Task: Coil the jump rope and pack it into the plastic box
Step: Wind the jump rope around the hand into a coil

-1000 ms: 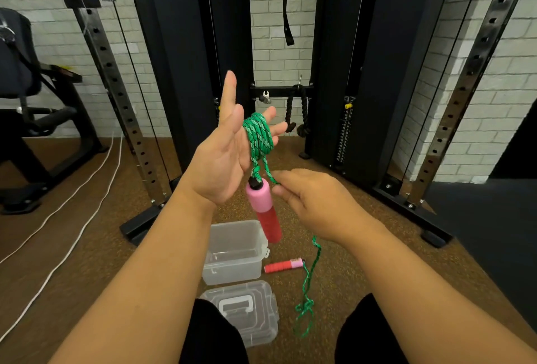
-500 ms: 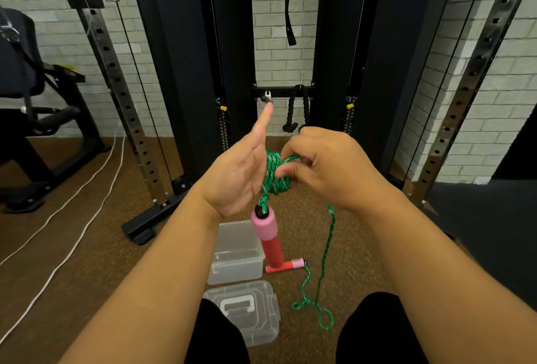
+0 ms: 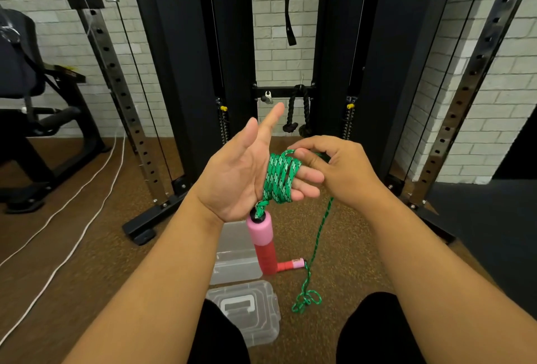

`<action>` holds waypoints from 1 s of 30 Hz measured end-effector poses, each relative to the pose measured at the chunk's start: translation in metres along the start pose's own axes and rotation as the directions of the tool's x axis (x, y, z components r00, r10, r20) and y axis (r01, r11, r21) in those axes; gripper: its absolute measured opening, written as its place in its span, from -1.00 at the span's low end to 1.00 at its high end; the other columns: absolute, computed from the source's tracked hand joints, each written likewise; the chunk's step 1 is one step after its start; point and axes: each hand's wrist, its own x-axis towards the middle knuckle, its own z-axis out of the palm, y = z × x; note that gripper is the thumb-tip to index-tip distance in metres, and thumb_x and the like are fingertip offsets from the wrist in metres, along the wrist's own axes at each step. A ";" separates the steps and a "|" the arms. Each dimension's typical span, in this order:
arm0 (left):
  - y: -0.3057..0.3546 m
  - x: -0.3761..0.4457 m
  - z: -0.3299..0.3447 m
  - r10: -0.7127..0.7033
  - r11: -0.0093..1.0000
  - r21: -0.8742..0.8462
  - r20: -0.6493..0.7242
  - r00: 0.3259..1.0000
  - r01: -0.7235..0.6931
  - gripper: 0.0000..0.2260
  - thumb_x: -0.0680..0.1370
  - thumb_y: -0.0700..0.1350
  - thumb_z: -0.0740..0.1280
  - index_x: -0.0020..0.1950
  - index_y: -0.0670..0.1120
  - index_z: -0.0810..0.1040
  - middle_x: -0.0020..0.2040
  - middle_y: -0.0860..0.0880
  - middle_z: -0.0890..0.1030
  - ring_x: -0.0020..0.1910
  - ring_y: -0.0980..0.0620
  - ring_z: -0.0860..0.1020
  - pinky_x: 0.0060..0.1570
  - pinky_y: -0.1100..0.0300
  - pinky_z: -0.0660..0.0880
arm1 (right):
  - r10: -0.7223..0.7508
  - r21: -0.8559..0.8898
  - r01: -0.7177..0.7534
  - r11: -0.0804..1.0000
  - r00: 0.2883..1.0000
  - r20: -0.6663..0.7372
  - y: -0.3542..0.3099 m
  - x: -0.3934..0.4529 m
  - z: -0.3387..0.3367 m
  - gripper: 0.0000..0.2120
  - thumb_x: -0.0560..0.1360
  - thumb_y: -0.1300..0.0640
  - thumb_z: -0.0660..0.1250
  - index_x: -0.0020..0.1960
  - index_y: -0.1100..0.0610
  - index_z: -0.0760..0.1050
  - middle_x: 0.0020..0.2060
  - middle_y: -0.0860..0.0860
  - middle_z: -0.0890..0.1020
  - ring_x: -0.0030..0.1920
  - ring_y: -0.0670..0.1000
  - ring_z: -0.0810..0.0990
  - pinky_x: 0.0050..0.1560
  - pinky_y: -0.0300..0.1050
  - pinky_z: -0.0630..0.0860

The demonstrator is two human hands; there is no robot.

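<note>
My right hand (image 3: 345,172) has swung over the top since half a second ago, laying another turn; its fingers pinch the jump rope (image 3: 280,179) wound around my left hand (image 3: 241,177), whose fingers are spread. The slack is shortening; the plastic box (image 3: 235,259) waits open on the floor below.
</note>
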 end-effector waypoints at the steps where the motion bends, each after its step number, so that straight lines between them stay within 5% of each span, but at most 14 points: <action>1: 0.001 0.000 0.000 0.014 1.000 -0.009 0.003 1.000 -0.014 -0.37 0.50 0.29 0.07 0.56 0.27 -0.01 0.18 -0.53 0.46 -0.03 -0.29 0.61 -0.02 -0.01 0.56 | 0.004 0.010 -0.005 1.000 1.000 0.015 0.002 -0.002 0.002 -0.81 0.52 0.21 0.33 0.04 -0.01 0.64 -0.07 -0.16 0.66 0.00 -0.20 0.60 0.08 -0.24 0.54; 4: 0.002 0.002 0.000 0.066 0.998 -0.008 0.004 0.998 -0.066 -0.33 0.49 0.28 0.16 0.56 0.26 -0.03 0.24 -0.51 0.46 0.05 -0.32 0.59 0.08 -0.02 0.55 | -0.005 -0.070 0.008 0.998 0.999 0.045 0.008 -0.010 0.010 -0.70 0.48 0.32 0.32 0.06 -0.03 0.64 -0.10 -0.19 0.65 -0.04 -0.16 0.61 -0.02 -0.19 0.56; 6: 0.002 0.004 -0.001 0.105 0.994 0.011 -0.009 0.994 -0.105 -0.28 0.48 0.27 0.21 0.56 0.26 -0.06 0.28 -0.49 0.45 0.11 -0.34 0.58 0.14 -0.03 0.53 | -0.018 -0.169 0.026 0.985 0.999 0.048 0.010 -0.015 0.016 -0.80 0.51 0.27 0.30 0.03 0.06 0.63 -0.14 -0.09 0.64 -0.13 -0.06 0.59 -0.15 -0.11 0.50; 10: 0.004 0.006 0.001 0.172 0.983 0.087 -0.108 0.979 -0.163 -0.44 0.55 0.22 -0.02 0.55 0.30 -0.08 0.37 -0.43 0.39 0.23 -0.35 0.54 0.16 0.02 0.54 | -0.131 -0.269 0.149 0.952 0.988 0.084 0.008 -0.021 0.025 -0.84 0.53 0.14 0.30 0.00 0.16 0.63 -0.21 -0.02 0.63 -0.22 0.00 0.54 -0.24 -0.06 0.45; 19: 0.005 0.005 -0.006 0.252 0.944 0.258 -0.170 0.953 -0.203 -0.46 0.57 0.17 -0.05 0.54 0.32 -0.14 0.46 -0.35 0.31 0.31 -0.24 0.51 0.25 0.06 0.48 | -0.171 -0.422 0.285 0.861 0.942 0.288 -0.006 -0.028 0.024 -0.72 0.56 -0.06 0.17 0.06 0.06 0.57 -0.28 -0.02 0.54 -0.25 0.00 0.50 -0.25 0.07 0.50; 24: -0.001 0.003 -0.007 0.177 0.929 0.359 -0.207 0.962 -0.094 -0.45 0.55 0.19 0.03 0.51 0.38 -0.10 0.54 -0.26 0.17 0.36 -0.19 0.47 0.28 0.00 0.45 | -0.226 -0.363 0.358 0.860 0.906 0.357 -0.021 -0.025 0.014 -0.80 0.53 -0.01 0.25 -0.03 0.07 0.59 -0.23 -0.08 0.59 -0.19 -0.04 0.54 -0.21 0.07 0.54; 28: -0.011 0.002 -0.007 0.181 0.888 0.458 -0.265 0.947 -0.042 -0.43 0.56 0.21 0.06 0.55 0.28 -0.05 0.60 0.14 -0.15 0.58 0.05 -0.05 0.52 -0.15 0.01 | -0.243 -0.392 0.329 0.859 0.936 0.255 -0.033 -0.013 0.002 -0.76 0.50 -0.10 0.27 -0.09 0.05 0.59 -0.27 -0.08 0.56 -0.24 -0.07 0.54 -0.22 0.02 0.55; 30: -0.011 0.002 -0.001 0.153 0.900 0.435 -0.267 0.952 -0.022 -0.44 0.56 0.20 0.05 0.55 0.28 -0.03 0.59 0.19 -0.15 0.58 0.06 -0.09 0.51 -0.14 0.03 | -0.246 -0.416 0.309 0.855 0.948 0.200 -0.035 -0.007 -0.005 -0.79 0.48 -0.09 0.33 -0.09 0.04 0.60 -0.29 -0.12 0.51 -0.28 -0.12 0.48 -0.24 -0.04 0.52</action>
